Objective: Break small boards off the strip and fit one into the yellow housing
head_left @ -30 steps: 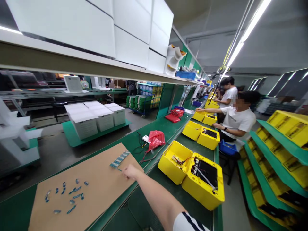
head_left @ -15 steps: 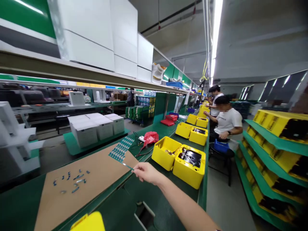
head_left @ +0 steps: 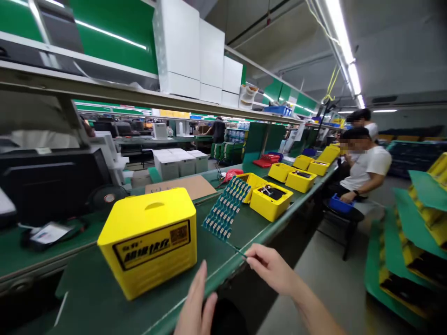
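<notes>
Just right of the labelled yellow case (head_left: 150, 232), a sheet of small green boards (head_left: 225, 207) was held out at a slant over the bench (head_left: 207, 256). The right hand (head_left: 270, 270), to the right of that case and nearer the wearer, pinched a narrow strip (head_left: 237, 251) at the sheet's near end between thumb and fingers. The left hand (head_left: 195, 302), in front of the case's near right corner, grasped nothing visible, its fingers extended and thumb apart. Whether the sheet's far edge touched anything could not be told.

A pinch so far to one end probably left the sheet prone to swinging or twisting. A steady wrist and a light second grip from the free left hand, on the edge rather than the boards' faces, would likely have kept it flatter. The open yellow case (head_left: 270, 200), beyond the labelled one and to its right, stood near the sheet, so clearance there deserved care.
</notes>
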A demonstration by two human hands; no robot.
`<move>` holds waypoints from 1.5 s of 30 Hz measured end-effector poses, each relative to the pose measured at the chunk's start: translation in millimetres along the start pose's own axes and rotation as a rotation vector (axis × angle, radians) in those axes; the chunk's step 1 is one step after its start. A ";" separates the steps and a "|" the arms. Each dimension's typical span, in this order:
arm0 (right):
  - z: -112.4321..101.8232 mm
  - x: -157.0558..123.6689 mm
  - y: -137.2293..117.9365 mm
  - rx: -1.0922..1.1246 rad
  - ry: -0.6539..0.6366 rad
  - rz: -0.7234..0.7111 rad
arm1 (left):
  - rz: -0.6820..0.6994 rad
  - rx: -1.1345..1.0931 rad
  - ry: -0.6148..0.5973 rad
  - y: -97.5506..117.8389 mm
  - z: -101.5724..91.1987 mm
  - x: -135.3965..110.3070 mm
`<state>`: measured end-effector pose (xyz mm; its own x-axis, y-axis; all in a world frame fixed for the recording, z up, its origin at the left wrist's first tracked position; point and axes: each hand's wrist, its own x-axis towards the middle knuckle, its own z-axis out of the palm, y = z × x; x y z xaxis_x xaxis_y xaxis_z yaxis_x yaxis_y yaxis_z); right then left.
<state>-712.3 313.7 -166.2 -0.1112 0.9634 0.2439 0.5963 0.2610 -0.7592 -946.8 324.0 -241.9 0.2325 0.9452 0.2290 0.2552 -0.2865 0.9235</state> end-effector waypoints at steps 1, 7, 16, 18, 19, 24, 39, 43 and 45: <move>3.9 -15.6 -4.4 -0.007 -0.017 -0.008 | -0.025 -0.050 0.046 13.7 -2.0 3.9; 23.1 -77.0 -21.7 -0.021 -0.124 -0.065 | -0.066 0.049 0.175 73.1 -21.3 12.4; 42.1 -45.4 -21.6 0.524 -0.247 0.044 | -0.061 0.023 0.167 73.3 5.7 -10.5; 51.2 -38.4 -21.6 0.571 -0.275 0.108 | -0.049 0.045 0.191 70.3 9.9 -9.9; 55.6 -36.5 -21.0 0.600 -0.297 0.134 | -0.054 0.045 0.208 68.6 11.3 -8.9; 73.6 -34.0 -7.4 0.862 -0.366 0.200 | -0.114 -0.051 0.246 53.9 19.9 -0.5; 80.5 10.6 87.6 1.531 0.063 0.522 | -0.315 0.148 0.188 13.4 -2.6 35.4; 60.9 21.7 87.8 1.383 -0.093 0.401 | -0.328 0.243 0.137 4.0 -9.3 40.6; 58.8 24.9 87.2 1.196 -0.180 0.358 | -0.330 0.243 0.142 0.8 -10.0 42.3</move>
<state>-709.8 364.1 -261.8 -0.2550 0.9615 -0.1020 -0.4652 -0.2145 -0.8588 -946.2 365.3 -228.3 -0.0261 0.9996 -0.0105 0.5112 0.0223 0.8592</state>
